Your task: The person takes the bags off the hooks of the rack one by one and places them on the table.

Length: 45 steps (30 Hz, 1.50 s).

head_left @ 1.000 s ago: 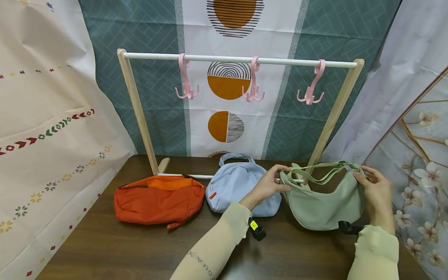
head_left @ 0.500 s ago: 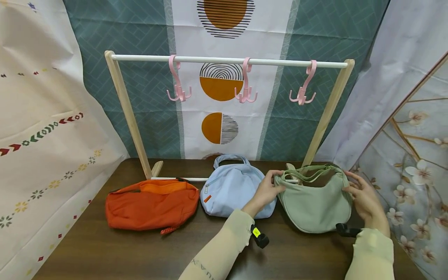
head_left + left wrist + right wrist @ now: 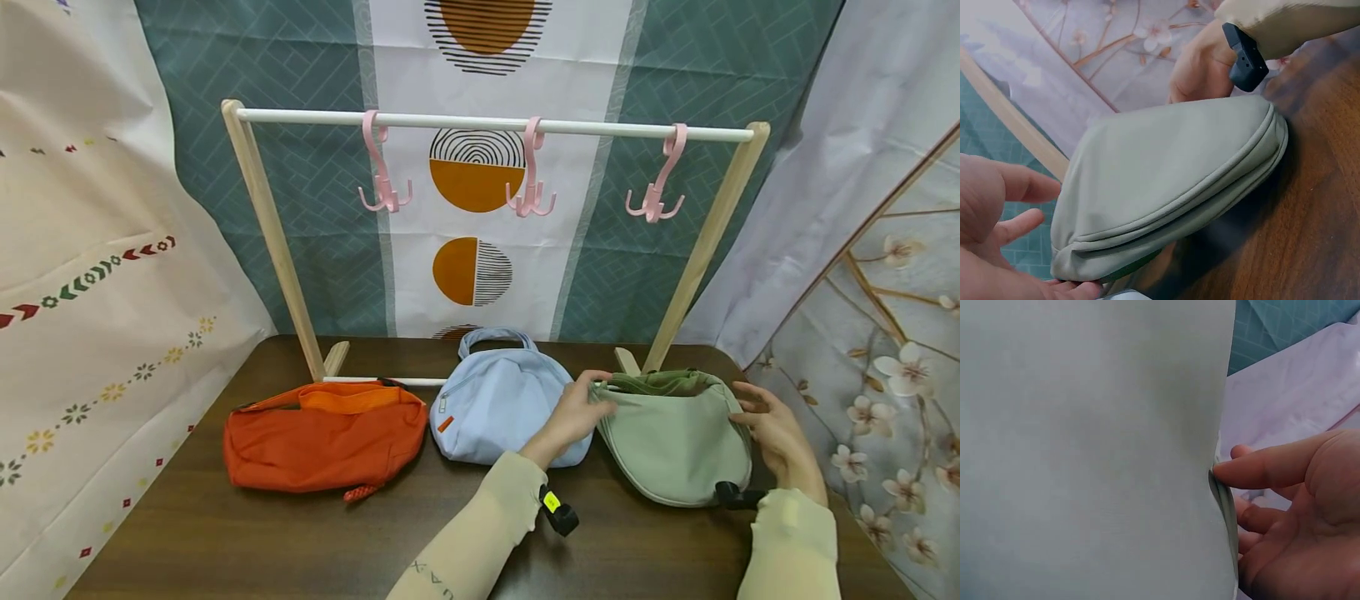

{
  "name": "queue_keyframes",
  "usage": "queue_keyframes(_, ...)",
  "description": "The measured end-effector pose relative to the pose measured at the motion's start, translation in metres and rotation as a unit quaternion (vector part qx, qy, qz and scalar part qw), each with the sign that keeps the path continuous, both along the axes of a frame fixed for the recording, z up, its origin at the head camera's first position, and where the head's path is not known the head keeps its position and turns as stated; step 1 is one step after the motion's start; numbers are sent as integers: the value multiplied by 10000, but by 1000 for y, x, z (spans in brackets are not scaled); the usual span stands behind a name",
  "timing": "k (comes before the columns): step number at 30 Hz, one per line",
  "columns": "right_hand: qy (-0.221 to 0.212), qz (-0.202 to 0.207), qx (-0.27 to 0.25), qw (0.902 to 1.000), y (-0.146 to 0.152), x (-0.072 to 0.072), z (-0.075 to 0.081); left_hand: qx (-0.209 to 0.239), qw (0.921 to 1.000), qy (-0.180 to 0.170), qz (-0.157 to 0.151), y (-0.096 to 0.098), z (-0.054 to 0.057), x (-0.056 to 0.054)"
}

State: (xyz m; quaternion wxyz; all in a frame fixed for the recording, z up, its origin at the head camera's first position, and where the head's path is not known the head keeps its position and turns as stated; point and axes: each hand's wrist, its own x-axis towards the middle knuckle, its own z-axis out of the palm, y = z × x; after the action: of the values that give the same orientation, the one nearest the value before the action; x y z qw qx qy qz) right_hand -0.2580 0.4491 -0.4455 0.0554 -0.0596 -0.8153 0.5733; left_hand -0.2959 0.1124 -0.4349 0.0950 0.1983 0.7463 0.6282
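Observation:
A sage green shoulder bag [image 3: 675,442] stands on the table at the right, its straps dropped into the open top. My left hand [image 3: 573,412] is at its upper left corner, fingers spread and mostly straight. In the left wrist view, fingertips [image 3: 1085,289] of that hand touch the bag's lower corner. My right hand [image 3: 780,433] is beside the opposite side, fingers loosely bent. The right wrist view has its thumb tip against the bag's side seam [image 3: 1225,506], with the other fingers partly behind the edge.
A light blue handbag [image 3: 502,408] and an orange-red bag [image 3: 322,442] lie to the left. Behind them stands a wooden rack with a white rail [image 3: 450,122]. Pink hooks [image 3: 384,187] hang from it. Patterned fabric [image 3: 480,50] covers the back.
The green bag's straps have sunk from above its rim into the opening, and the bag has settled lower. My right hand has moved slightly left and down; its grip has loosened.

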Motion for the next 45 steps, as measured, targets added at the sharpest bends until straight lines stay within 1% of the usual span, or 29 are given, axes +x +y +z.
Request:
queue_keyframes(4, -220, 50, 317, 9992, 0, -1, -1, -108, 9997, -3, -203, -1, 1, 0)
queue_keyframes(11, -658, 162, 567, 9961, -1, -2, 3, -166, 9992, -174, -308, 0, 2, 1)
queue_keyframes(15, -741, 173, 774, 9941, -2, -3, 8, -111, 9989, -234, -379, 0, 1, 1)
queue_keyframes(19, -597, 183, 941, 9936, -7, 1, 23, -1, 9989, -193, -418, -2, 5, 1)
queue_keyframes(21, -400, 189, 1072, 9933, -13, 2, 33, 70, 9990, -161, -422, -6, 10, 1)
queue_keyframes(22, -303, 228, 1059, 9937, -16, 2, 38, 104, 9989, -153, -425, -8, 13, 1)
queue_keyframes(24, -130, 363, 1109, 9931, -24, 2, 48, 190, 9987, -140, -443, -12, 19, 1)
queue_keyframes(26, -5, 473, 1335, 9899, -33, 3, 58, 243, 9985, -105, -485, -18, 25, 0)
queue_keyframes(29, -1, 776, 1559, 9847, -47, 5, 71, 458, 9970, -21, -627, -25, 31, -3)
queue_keyframes(31, 35, 937, 1596, 9827, -56, 7, 79, 584, 9956, 41, -730, -29, 34, -5)
queue_keyframes(35, 449, 1314, 1459, 9795, -75, 8, 92, 809, 9931, 177, -829, -38, 39, -8)
queue_keyframes(39, 949, 1667, 1409, 9713, -96, 9, 100, 893, 9925, 402, -726, -48, 47, -9)
queue_keyframes(42, 1179, 1835, 1391, 9660, -111, 8, 104, 915, 9920, 615, -615, -59, 57, -10)
queue_keyframes(45, 1316, 1987, 1375, 9614, -126, 5, 105, 965, 9911, 798, -448, -73, 68, -12)
